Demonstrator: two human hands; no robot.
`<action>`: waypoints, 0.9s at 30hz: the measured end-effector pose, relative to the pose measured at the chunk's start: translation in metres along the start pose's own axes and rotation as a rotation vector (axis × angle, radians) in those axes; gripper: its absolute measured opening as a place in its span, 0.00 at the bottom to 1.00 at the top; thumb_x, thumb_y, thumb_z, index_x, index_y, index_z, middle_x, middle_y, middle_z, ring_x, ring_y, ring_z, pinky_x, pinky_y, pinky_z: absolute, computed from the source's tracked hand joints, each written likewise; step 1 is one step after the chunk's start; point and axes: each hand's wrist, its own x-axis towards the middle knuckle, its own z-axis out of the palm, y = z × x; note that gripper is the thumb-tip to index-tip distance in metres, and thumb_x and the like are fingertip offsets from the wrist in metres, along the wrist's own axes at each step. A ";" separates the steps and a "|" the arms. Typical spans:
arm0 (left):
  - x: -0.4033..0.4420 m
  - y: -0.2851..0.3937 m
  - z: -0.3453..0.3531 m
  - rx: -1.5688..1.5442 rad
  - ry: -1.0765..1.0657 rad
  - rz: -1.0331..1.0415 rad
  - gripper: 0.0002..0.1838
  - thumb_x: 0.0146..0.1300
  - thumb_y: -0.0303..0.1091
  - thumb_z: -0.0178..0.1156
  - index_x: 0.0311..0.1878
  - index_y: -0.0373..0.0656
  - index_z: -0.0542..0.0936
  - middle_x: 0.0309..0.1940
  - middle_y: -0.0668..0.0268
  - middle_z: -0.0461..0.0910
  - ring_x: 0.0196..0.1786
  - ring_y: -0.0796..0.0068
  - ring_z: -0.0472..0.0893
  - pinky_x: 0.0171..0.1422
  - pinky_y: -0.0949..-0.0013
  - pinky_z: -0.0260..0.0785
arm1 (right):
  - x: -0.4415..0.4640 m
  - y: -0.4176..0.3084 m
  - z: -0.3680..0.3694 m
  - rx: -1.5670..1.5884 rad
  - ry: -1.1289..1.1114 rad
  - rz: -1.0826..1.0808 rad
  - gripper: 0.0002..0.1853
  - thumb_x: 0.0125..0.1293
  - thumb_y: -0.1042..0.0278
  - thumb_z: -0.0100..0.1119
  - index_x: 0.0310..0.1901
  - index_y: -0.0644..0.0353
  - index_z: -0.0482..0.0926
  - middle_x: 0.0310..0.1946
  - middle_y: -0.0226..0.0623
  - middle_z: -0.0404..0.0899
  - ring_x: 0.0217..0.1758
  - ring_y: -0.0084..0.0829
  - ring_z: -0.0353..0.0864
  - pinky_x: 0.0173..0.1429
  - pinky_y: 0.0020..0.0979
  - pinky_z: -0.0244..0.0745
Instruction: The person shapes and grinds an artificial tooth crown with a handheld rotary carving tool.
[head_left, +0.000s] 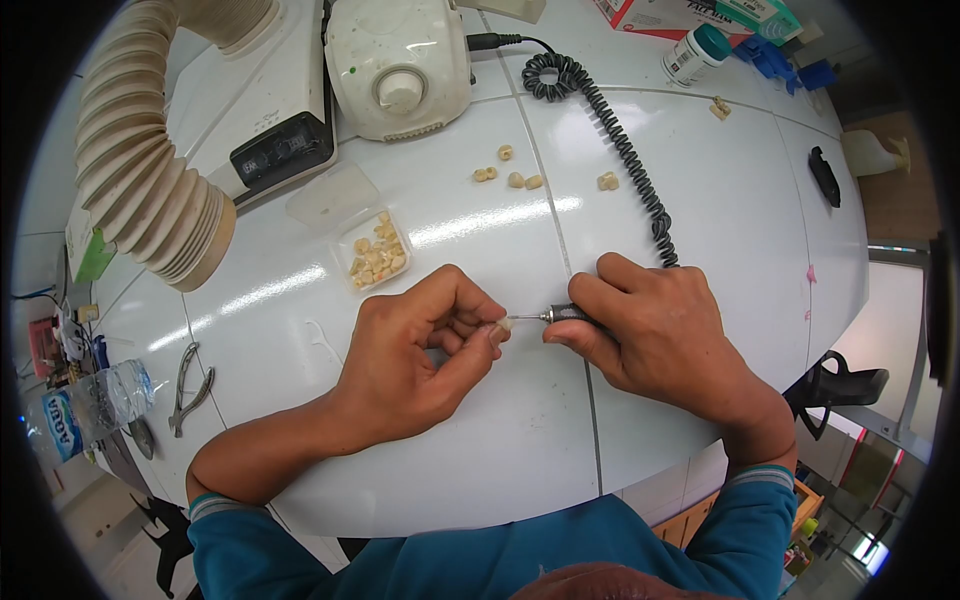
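Between the thumb and fingertips of my left hand (410,350) is pinched a small pale tooth crown (504,323), partly covered by the fingers. My right hand (660,330) wraps round a rotary handpiece (563,313), its thumb along the near side. The thin metal bur (528,317) points left and meets or nearly meets the crown; contact is too small to tell. A coiled black cord (630,150) runs from behind my right hand to the cream control unit (400,50). Beyond my left hand stands an open clear box (385,283) holding many tooth-coloured crowns.
Loose crowns (516,180) lie on the white tiled table (480,440) beyond my hands. A ribbed suction hose (130,130) arches at the left. Metal pliers (188,390) and a plastic water bottle (65,425) lie farther left. A green-capped jar (695,58) stands at the back right.
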 end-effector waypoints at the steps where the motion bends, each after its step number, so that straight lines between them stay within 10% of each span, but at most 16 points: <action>1: 0.000 0.000 0.001 -0.010 0.014 -0.016 0.05 0.79 0.21 0.67 0.52 0.31 0.82 0.44 0.56 0.93 0.47 0.74 0.95 0.48 0.74 0.87 | 0.000 0.000 0.000 -0.001 0.002 -0.002 0.25 0.81 0.37 0.68 0.39 0.54 0.86 0.27 0.33 0.78 0.19 0.37 0.81 0.23 0.40 0.73; 27: 0.000 0.000 -0.001 0.020 -0.008 0.024 0.05 0.80 0.19 0.64 0.54 0.30 0.80 0.45 0.54 0.92 0.46 0.74 0.94 0.43 0.75 0.87 | 0.000 0.001 -0.001 0.008 -0.031 0.009 0.26 0.81 0.35 0.67 0.39 0.54 0.86 0.27 0.33 0.78 0.19 0.36 0.81 0.23 0.40 0.72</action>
